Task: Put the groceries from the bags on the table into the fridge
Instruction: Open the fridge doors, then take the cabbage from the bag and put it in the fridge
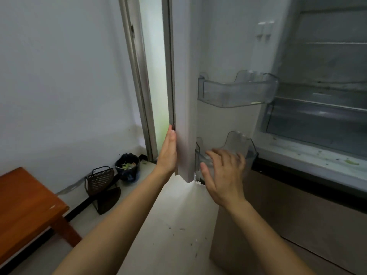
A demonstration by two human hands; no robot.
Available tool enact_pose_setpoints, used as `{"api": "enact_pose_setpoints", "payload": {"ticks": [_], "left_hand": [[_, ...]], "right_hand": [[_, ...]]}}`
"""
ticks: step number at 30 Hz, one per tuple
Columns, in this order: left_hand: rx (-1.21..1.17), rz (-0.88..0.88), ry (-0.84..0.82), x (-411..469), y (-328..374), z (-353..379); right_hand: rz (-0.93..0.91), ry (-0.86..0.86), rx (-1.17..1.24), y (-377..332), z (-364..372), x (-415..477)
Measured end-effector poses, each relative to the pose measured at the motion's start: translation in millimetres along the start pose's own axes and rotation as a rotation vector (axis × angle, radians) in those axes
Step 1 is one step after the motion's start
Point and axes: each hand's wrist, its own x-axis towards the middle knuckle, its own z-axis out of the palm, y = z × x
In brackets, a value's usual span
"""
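The fridge stands open, its white door (185, 96) swung out toward me edge-on. My left hand (168, 153) lies flat against the door's outer face near the bottom edge, fingers straight and holding nothing. My right hand (224, 175) hovers with fingers spread in front of the lower clear door bin (240, 143), nothing in it. The upper door bin (238, 92) looks empty. Inside the fridge, a glass shelf (325, 86) and a clear drawer (317, 120) show no groceries. No bags or groceries are in view.
A wooden table corner (25, 207) sits at the lower left. On the floor by the wall are a black wire basket (100, 181) and a black-lined bin of food scraps (128, 167). The closed lower fridge drawer front (297, 225) is at right.
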Motion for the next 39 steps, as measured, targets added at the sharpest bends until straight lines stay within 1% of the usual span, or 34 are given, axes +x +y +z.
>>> {"api": "enact_pose_setpoints", "payload": {"ticks": [3, 5, 8, 10, 14, 16, 20, 25, 28, 32, 36, 39], "left_hand": [[0.25, 0.08, 0.116, -25.5, 3.4, -19.4], [0.45, 0.137, 0.237, -44.9, -2.6, -44.0], [0.738, 0.145, 0.41, -80.0, -13.4, -95.0], [0.891, 0.1, 0.491, -111.2, -18.5, -131.3], [1.17, -0.062, 0.578, -183.1, -27.4, -201.8], [1.252, -0.121, 0.632, -218.4, -30.8, -236.2], [1.316, -0.203, 0.746, -273.8, -34.8, -312.6], [1.303, -0.215, 0.864, -318.6, -42.5, -409.3], [1.286, -0.264, 0.871, -347.3, -54.3, -471.2], [1.324, -0.374, 0.81, -383.9, -70.7, -549.0], [1.353, -0.492, 0.769, -404.8, -90.6, -621.3], [1.301, -0.551, 0.803, -410.1, -112.2, -663.2]], "right_hand": [[-0.025, 0.004, 0.061, -7.5, 0.3, 2.4], [-0.123, 0.025, 0.105, -22.3, 2.4, 8.1], [-0.251, 0.067, 0.198, -58.8, 12.1, 14.0], [-0.31, 0.047, 0.263, -88.0, 24.9, 8.8], [-0.37, -0.113, 0.351, -153.7, 56.7, -20.0], [-0.399, -0.18, 0.385, -190.9, 70.3, -34.6], [-0.483, -0.245, 0.442, -275.8, 89.6, -55.9], [-0.565, -0.283, 0.469, -386.2, 113.6, -69.8], [-0.581, -0.319, 0.475, -456.9, 129.0, -77.9], [-0.585, -0.403, 0.513, -544.7, 147.9, -93.3], [-0.593, -0.517, 0.541, -611.1, 168.2, -109.5], [-0.632, -0.579, 0.531, -654.0, 197.1, -119.1]]}}
